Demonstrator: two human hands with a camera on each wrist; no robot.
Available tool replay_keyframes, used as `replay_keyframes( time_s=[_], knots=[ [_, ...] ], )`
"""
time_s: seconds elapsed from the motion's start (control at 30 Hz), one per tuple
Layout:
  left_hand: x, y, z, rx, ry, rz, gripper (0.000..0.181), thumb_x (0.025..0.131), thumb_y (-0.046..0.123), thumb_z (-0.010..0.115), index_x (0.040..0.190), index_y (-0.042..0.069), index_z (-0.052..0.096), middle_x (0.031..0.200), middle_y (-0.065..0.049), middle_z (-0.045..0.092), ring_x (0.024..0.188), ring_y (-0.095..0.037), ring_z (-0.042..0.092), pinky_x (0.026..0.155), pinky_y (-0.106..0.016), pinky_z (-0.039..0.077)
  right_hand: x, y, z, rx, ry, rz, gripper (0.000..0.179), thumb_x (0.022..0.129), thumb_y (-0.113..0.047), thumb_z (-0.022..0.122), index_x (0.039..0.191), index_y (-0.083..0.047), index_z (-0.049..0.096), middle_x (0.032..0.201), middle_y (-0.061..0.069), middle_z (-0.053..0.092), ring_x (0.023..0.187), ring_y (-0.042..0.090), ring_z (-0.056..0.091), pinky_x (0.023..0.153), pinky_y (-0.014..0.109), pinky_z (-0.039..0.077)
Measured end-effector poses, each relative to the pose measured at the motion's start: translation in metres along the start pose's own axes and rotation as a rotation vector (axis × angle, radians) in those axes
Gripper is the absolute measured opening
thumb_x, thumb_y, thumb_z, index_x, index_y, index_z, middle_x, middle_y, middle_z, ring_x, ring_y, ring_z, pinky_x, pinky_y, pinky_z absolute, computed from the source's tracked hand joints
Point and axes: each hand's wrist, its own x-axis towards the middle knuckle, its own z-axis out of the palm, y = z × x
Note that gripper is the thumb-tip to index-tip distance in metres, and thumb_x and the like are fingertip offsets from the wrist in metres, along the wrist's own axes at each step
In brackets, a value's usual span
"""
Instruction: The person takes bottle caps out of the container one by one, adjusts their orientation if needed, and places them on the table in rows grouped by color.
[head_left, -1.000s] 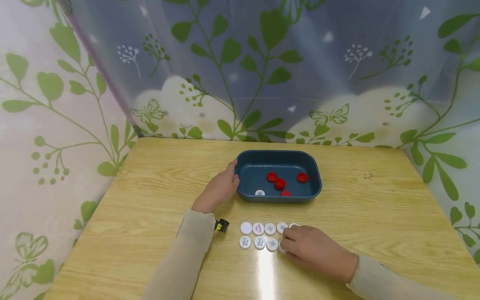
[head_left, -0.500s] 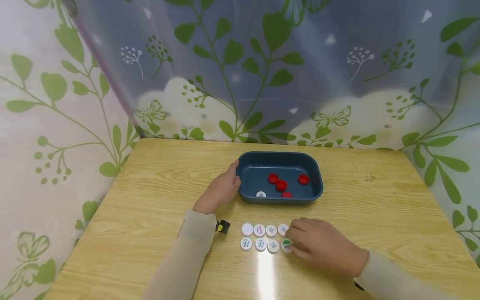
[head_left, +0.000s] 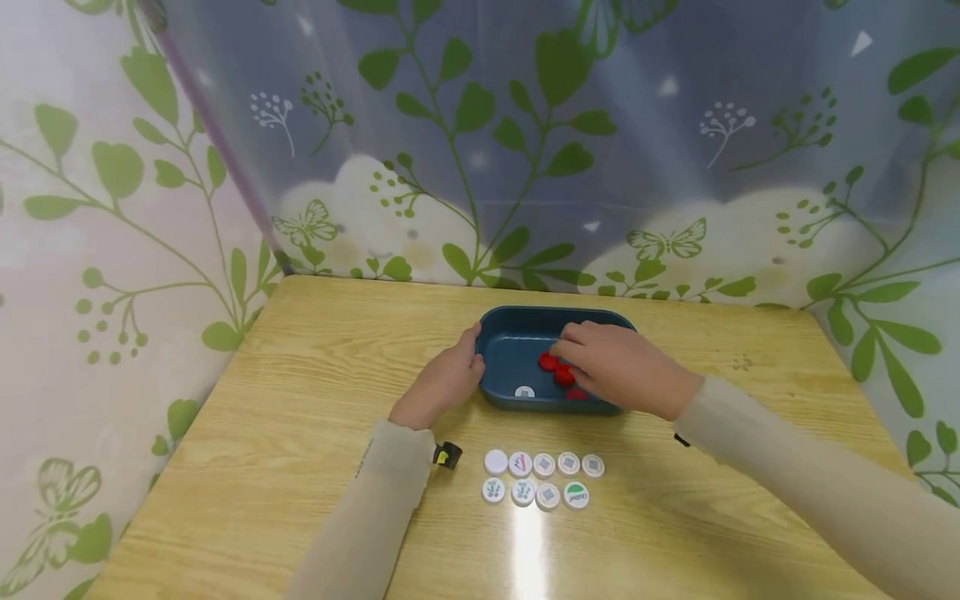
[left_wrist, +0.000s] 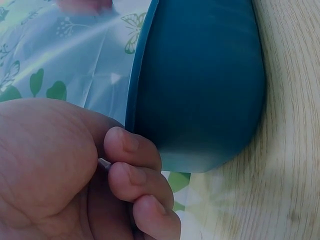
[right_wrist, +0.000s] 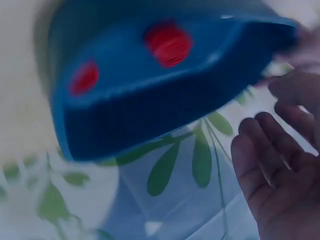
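My left hand grips the left end of a dark blue oblong tub, its fingers curled at the rim in the left wrist view. Over the tub's right half is my right hand, fingers loosely bent and nothing seen in them. Red bottle caps lie inside the tub close by those fingertips, and the hand hides part of the floor. One white cap sits near the tub's front wall. On the table before the tub, several white printed caps form two rows, including one with a green mark.
The wooden table runs back to a leaf-patterned curtain, with another patterned sheet along the left side. A small black strap piece sticks out at the left sleeve, beside the cap rows.
My right hand has left the right end of the cap rows and moved up and forward over the tub. A white cap now shows at the back row's end. The left hand keeps its hold.
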Motion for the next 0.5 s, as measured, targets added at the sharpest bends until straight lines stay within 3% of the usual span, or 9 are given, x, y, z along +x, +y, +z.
replay_keyframes(
  time_s=[0.13,0.33,0.5],
  knots=[
    [-0.002,-0.001,-0.001,-0.007,-0.010,-0.009,0.060,0.112,0.020,0.040,0.166,0.009,0.017,0.067,-0.002,0.047,0.055,-0.017,0.046,0.056,-0.032,0.039,0.038,0.012,0.014,-0.141,-0.197,-0.145,0.022,0.093,-0.018,0.079,0.112,-0.011,0.069,0.099,0.003,0.062,0.079,0.020,0.057,0.071,0.034,0.052],
    [-0.003,-0.003,-0.004,-0.015,-0.010,-0.010,0.060,0.112,0.021,0.041,0.166,0.010,0.018,0.068,-0.001,0.046,0.056,-0.017,0.045,0.056,-0.032,0.039,0.079,0.011,0.034,-0.191,-0.497,-0.341,0.035,0.092,-0.021,0.081,0.124,-0.014,0.068,0.113,0.004,0.069,0.081,0.018,0.068,0.073,0.031,0.057],
    [-0.001,-0.005,-0.001,-0.017,-0.010,0.006,0.060,0.112,0.022,0.041,0.166,0.009,0.018,0.067,0.000,0.046,0.053,-0.015,0.043,0.054,-0.031,0.038,0.089,0.002,0.054,-0.186,-0.576,-0.396,0.027,0.097,-0.014,0.073,0.123,-0.018,0.068,0.113,0.002,0.071,0.083,0.018,0.070,0.076,0.033,0.058]
  ],
)
